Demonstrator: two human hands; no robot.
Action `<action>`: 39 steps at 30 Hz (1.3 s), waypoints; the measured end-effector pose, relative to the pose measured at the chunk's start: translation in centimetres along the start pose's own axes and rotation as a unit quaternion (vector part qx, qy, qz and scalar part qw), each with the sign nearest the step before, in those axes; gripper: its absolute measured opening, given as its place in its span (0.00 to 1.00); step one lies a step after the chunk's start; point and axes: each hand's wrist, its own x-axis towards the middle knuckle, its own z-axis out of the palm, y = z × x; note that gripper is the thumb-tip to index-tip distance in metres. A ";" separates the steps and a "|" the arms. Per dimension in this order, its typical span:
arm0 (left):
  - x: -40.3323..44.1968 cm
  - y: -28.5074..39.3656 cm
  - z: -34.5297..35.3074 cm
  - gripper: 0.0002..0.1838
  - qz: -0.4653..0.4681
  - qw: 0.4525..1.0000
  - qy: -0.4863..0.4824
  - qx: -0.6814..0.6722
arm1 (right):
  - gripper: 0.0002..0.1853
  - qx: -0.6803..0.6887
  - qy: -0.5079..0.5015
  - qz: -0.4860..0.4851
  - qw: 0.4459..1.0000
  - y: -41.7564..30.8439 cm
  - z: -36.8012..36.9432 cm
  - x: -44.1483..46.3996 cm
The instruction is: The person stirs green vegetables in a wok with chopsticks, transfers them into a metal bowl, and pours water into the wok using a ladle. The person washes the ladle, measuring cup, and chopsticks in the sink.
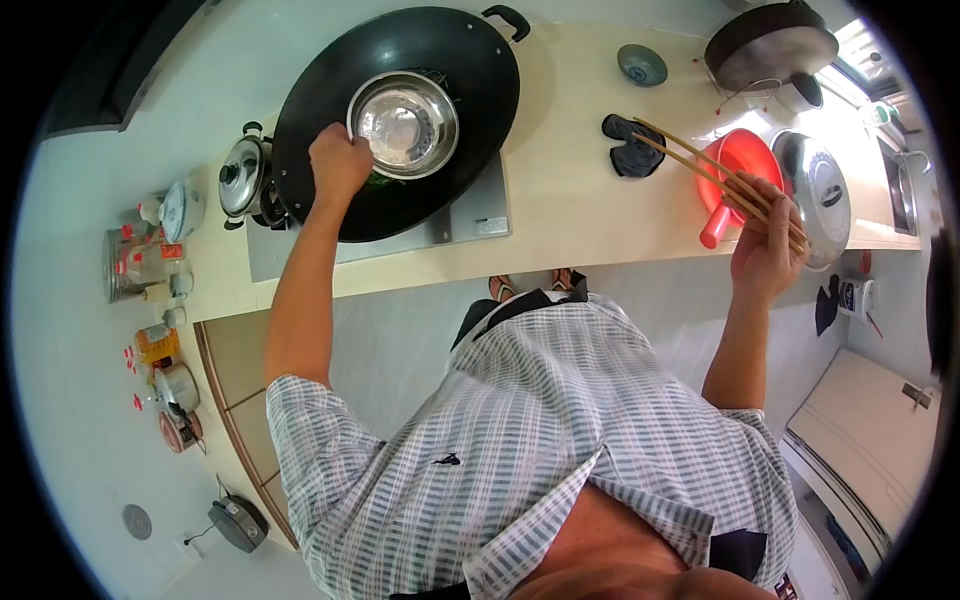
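My left hand (340,165) is closed on the near-left rim of a shiny metal bowl (415,110). The bowl is over the large black wok (470,75); whether it touches the wok, I cannot tell. A bit of something green (382,179) shows in the wok below the bowl's edge. In my right hand (770,240) is a pair of long wooden chopsticks (690,160), pointing up and left across the counter. Just beyond that hand lies a red plastic ladle or scoop (748,155). A dark cloth or mitt (633,158) rests under the chopstick tips.
The wok stands on a cooktop (465,228). A lidded steel pot (243,175) is to its left. On the counter (570,215) are a small green bowl (642,65) and a large metal lid (820,190). A dark pan (770,50) stands at the back right; bottles and jars (150,262) line the left.
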 end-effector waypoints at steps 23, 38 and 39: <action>4.0 -1.9 2.8 0.09 -0.029 0.990 0.022 0.139 | 0.19 -0.036 0.019 0.015 0.999 1.2 1.5 -0.9; 0.7 -4.2 4.3 0.04 -0.395 0.808 -0.171 -0.403 | 0.19 -0.035 0.009 0.025 0.999 0.7 2.3 -0.8; 0.5 -4.2 4.0 0.04 -0.395 0.807 -0.169 -0.405 | 0.19 -0.033 0.013 0.026 0.999 0.7 2.2 -0.9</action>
